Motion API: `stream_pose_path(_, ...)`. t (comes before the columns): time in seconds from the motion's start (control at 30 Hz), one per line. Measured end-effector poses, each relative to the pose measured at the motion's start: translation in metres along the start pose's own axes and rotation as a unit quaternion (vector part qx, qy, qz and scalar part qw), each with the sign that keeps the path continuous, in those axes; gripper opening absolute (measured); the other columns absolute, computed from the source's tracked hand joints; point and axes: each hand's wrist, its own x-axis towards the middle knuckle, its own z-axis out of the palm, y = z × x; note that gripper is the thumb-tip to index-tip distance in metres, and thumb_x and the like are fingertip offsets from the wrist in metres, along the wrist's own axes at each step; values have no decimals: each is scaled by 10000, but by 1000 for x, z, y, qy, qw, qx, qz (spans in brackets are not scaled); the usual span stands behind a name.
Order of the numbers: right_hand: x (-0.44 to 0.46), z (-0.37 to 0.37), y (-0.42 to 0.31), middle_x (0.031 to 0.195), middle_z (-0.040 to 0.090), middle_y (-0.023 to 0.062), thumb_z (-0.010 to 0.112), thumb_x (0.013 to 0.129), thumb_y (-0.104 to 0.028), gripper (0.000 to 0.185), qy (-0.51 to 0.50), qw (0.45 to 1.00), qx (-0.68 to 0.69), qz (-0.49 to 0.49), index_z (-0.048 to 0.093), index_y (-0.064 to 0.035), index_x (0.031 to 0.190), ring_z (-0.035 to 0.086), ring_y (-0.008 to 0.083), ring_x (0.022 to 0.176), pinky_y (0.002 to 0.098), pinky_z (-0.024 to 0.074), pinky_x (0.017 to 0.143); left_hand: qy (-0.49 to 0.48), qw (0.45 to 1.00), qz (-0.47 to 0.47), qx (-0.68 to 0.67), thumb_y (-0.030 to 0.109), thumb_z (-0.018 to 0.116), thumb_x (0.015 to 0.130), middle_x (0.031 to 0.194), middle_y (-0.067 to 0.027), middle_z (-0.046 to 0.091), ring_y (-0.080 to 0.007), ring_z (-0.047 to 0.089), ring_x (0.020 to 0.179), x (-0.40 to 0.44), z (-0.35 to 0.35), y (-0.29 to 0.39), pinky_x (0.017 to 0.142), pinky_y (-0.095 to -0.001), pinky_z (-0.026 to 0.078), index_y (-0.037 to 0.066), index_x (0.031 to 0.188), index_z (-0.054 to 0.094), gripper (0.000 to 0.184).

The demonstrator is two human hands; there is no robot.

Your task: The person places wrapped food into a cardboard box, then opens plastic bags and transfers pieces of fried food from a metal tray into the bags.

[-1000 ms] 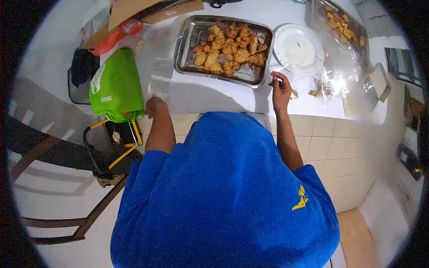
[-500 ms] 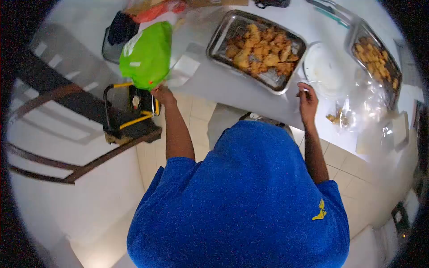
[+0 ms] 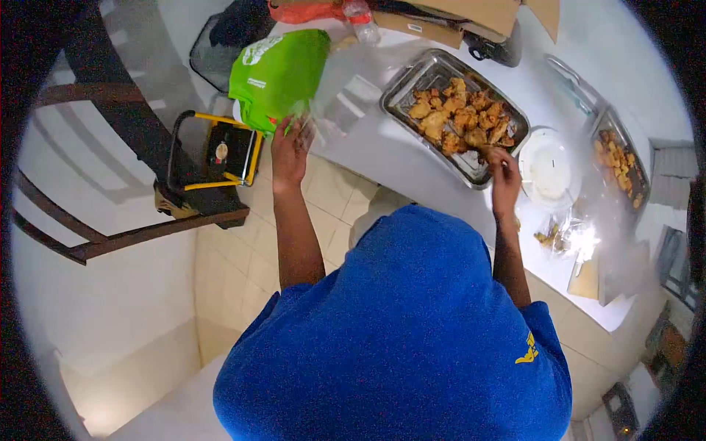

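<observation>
My left hand (image 3: 292, 153) has its fingers apart at the lower edge of the green bag (image 3: 279, 77), with thin clear plastic (image 3: 327, 121) against the fingertips. Over the near right corner of the large metal tray (image 3: 401, 112), my right hand (image 3: 504, 182) has its fingers bent and closed on a browned food piece (image 3: 488, 152). Several fried pieces (image 3: 454, 117) lie in that tray. Just right of my right hand is a white plate (image 3: 548, 173) bearing a small dark mark.
A second tray (image 3: 640, 180) of fried pieces stands at the right. Clear plastic (image 3: 577, 234) and a beige block (image 3: 585, 278) lie near the right table edge. Behind the large tray is a cardboard box (image 3: 471, 15). A yellow-and-black frame (image 3: 220, 153) stands on the floor at left.
The view has shifted and turned. My right hand has moved from beside the large tray onto its near corner and closed on a piece. My left hand has reached up along the green bag, fingers spreading.
</observation>
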Motion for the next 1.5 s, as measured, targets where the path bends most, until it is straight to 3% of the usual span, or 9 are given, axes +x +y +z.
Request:
stream_pose_path(0.1, 4, 34, -11, 989, 623, 83, 546, 875, -97, 154, -51, 984, -100, -139, 610, -28, 997, 568, 169, 872, 293, 435, 826, -4, 981, -97, -169, -31, 589, 793, 983, -82, 568, -186, 587, 888, 2, 21, -7, 779, -263, 508, 64, 1138, 405, 402)
stream_pose_path(0.2, 1, 68, -49, 1001, 633, 81, 604, 836, -106, 205, -135, 985, -55, -91, 606, -38, 1029, 582, 158, 883, 279, 452, 793, 20, 964, -200, -175, -58, 638, 741, 916, -64, 575, -173, 599, 822, -8, 59, 15, 728, -248, 510, 58, 1106, 401, 450)
stream_pose_path(0.5, 19, 130, -101, 1152, 565, 115, 644, 786, -25, 699, -293, 955, -3, 37, 289, -105, 1383, 577, 177, 966, 292, 481, 838, -164, 982, -93, -9, 65, 627, 817, 690, 15, 520, -53, 495, 606, -16, 114, 15, 545, -202, 405, 20, 961, 534, 177)
stream_pose_path(0.9, 28, 144, -89, 1108, 577, 131, 578, 684, 47, 749, -232, 942, -230, -77, 331, -130, 1369, 615, 184, 873, 277, 495, 746, -261, 951, 6, 165, 91, 569, 838, 653, -99, 635, -168, 627, 596, -10, 119, 24, 531, -283, 466, 3, 942, 501, 152)
stream_pose_path(1.1, 34, 139, -71, 1010, 589, 112, 561, 713, 53, 665, -154, 952, -193, -180, 369, -110, 1329, 603, 195, 874, 305, 480, 779, -322, 944, 26, 66, 110, 589, 846, 654, -106, 630, -160, 623, 584, -15, 139, 38, 510, -278, 459, 23, 1006, 429, 243)
stream_pose_path(1.2, 33, 130, -62, 951, 583, 91, 552, 748, 62, 603, -177, 982, 32, -58, 366, -81, 1304, 587, 183, 862, 304, 472, 780, -342, 939, -35, 10, 110, 593, 851, 653, -75, 598, -129, 591, 568, -7, 133, 46, 503, -255, 442, 24, 1006, 437, 236)
stream_pose_path(1.33, 34, 115, -61, 908, 575, 85, 592, 787, 23, 488, -167, 973, 157, 10, 386, -62, 1221, 576, 171, 836, 299, 475, 751, -162, 983, 6, -91, 196, 568, 885, 930, -82, 556, -115, 550, 893, 14, 124, 9, 728, -245, 427, 10, 1039, 455, 268)
stream_pose_path(1.37, 30, 111, -67, 904, 575, 91, 608, 789, 7, 470, -175, 960, 215, 43, 391, -64, 1200, 576, 172, 838, 300, 476, 748, -189, 982, 12, 3, 269, 543, 899, 1139, -91, 489, -150, 448, 1100, 26, 124, -6, 898, -311, 370, 48, 1181, 415, 381)
stream_pose_path(1.5, 24, 100, -88, 892, 600, 92, 638, 756, 9, 292, -171, 918, 338, 115, 486, -82, 987, 584, 179, 863, 312, 470, 771, -420, 824, -279, -259, 365, 613, 838, 1318, -70, 407, -215, 371, 1238, 35, 143, -49, 991, -453, 321, 158, 1383, 201, 714)
